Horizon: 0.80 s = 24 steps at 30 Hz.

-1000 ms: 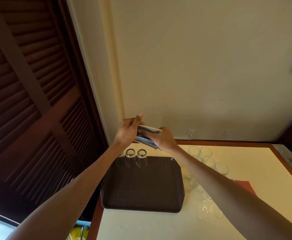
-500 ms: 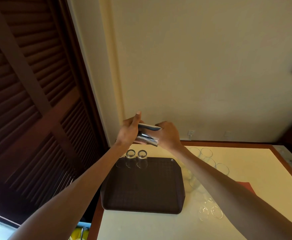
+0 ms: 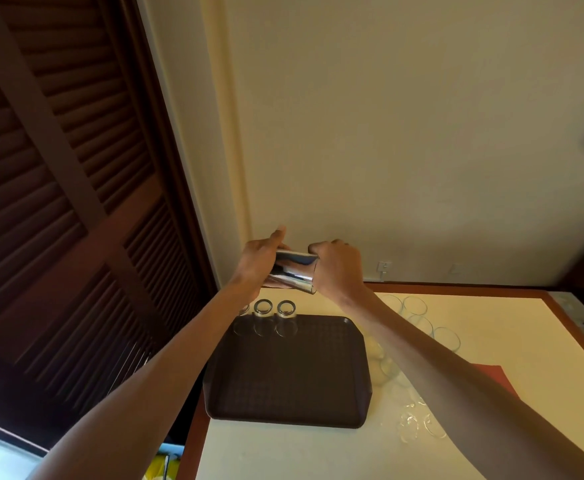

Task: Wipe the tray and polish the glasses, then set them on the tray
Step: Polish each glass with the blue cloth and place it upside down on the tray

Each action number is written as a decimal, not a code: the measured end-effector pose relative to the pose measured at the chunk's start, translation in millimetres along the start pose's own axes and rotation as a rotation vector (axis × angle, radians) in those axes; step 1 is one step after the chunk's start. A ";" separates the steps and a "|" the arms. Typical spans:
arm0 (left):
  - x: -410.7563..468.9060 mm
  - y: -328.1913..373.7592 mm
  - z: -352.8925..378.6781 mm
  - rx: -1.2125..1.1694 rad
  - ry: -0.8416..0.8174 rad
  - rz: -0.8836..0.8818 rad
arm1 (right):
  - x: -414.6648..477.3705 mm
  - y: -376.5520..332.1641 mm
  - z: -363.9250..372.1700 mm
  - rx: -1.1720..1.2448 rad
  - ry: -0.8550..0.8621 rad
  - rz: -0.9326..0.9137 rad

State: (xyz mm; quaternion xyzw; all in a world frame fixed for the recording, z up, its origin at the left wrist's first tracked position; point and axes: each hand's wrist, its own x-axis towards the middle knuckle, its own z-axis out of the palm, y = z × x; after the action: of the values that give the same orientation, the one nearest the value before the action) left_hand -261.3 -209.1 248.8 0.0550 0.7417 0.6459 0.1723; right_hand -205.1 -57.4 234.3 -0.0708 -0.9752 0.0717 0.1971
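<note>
- Right hand (image 3: 339,268) is covering one end of the glass (image 3: 295,271).
- Left forearm (image 3: 179,358) is hiding most of one tray glass (image 3: 243,310).
- Right forearm (image 3: 439,368) is crossing the table glasses (image 3: 420,325), perhaps hiding some.
- Bottom edge is cutting off a yellow thing (image 3: 155,471).

Three glasses (image 3: 264,317) on the tray's (image 3: 290,375) far edge, more glasses (image 3: 418,337) right of it

Dark brown grid-textured tray (image 3: 290,382), clear glasses (image 3: 448,339), cream table (image 3: 512,334), red mat (image 3: 491,374).

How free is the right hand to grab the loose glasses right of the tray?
Probably not yet: right hand and left hand both hold the raised glass. Nothing else blocks the loose glasses beside the tray.
</note>
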 end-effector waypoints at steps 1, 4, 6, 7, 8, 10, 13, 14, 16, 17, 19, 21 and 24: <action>-0.3 0.0 0.8 0.044 0.028 0.065 | -1.2 0.5 6.6 0.085 -0.001 0.042; -2.6 -0.5 1.6 0.076 0.087 0.275 | -1.5 -4.2 18.4 0.673 -0.262 0.339; -3.5 -3.5 3.2 0.070 0.091 0.387 | -6.2 -11.1 13.0 0.986 -0.596 0.544; -4.0 -5.3 3.4 0.040 0.085 0.399 | -7.0 -12.0 11.9 1.006 -0.675 0.563; -5.1 -6.2 3.4 -0.011 0.072 0.373 | -6.6 -11.3 10.0 0.957 -0.673 0.548; -4.9 -7.5 0.0 -0.155 -0.007 0.214 | -4.2 -6.7 7.5 0.613 -0.514 0.404; -4.7 -5.2 -8.4 -0.226 -0.181 -0.036 | -2.7 -4.0 -8.7 0.054 -0.192 0.104; -4.7 -5.0 -9.3 -0.206 -0.204 -0.076 | -2.5 -7.1 -16.7 -0.043 -0.090 0.028; -4.3 -4.2 -8.1 -0.154 -0.171 -0.088 | -0.6 -6.3 -18.9 -0.135 -0.001 -0.053; -4.4 -3.6 -7.4 -0.115 -0.121 -0.060 | 0.9 -4.2 -10.8 -0.109 0.006 -0.052; -4.9 -2.2 -5.3 -0.053 -0.016 0.051 | 2.4 -2.2 5.5 0.082 -0.049 0.065; -5.9 -1.5 -3.0 -0.044 0.050 0.194 | 2.0 -4.4 8.0 0.470 -0.217 0.233; -6.9 -5.1 -2.3 -0.019 0.076 0.354 | -2.9 -13.4 -2.0 0.936 -0.607 0.446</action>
State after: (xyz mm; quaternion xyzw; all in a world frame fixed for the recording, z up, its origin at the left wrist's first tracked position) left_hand -254.9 -214.1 245.3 0.1588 0.7204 0.6746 0.0283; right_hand -203.1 -70.8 237.3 -0.1560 -0.8143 0.5501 -0.1000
